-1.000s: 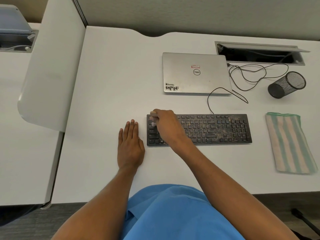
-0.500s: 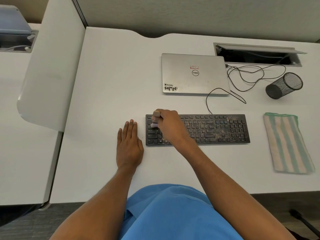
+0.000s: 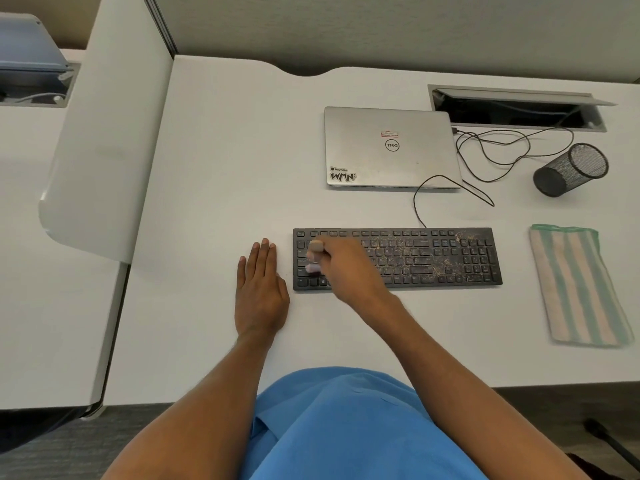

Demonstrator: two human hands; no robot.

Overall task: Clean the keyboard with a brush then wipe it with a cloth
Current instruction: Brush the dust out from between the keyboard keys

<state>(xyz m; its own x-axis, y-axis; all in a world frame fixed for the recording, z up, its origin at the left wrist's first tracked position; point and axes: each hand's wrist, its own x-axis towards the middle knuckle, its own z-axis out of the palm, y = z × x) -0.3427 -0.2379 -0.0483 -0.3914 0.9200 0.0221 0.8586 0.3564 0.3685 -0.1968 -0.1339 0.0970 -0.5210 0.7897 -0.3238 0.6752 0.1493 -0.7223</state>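
The right hand (image 3: pixel 346 268) grips a small brush (image 3: pixel 314 258) over the dusty keyboard's (image 3: pixel 433 261) left keys while the left hand (image 3: pixel 261 292) lies flat, fingers straight, on the desk (image 3: pixel 225 150)

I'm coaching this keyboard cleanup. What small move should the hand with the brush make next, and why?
Probably sweep the brush rightward along the keys. The right hand holds it over the left end of the keyboard, while tan crumbs cover the middle and right keys. The cloth can wait.
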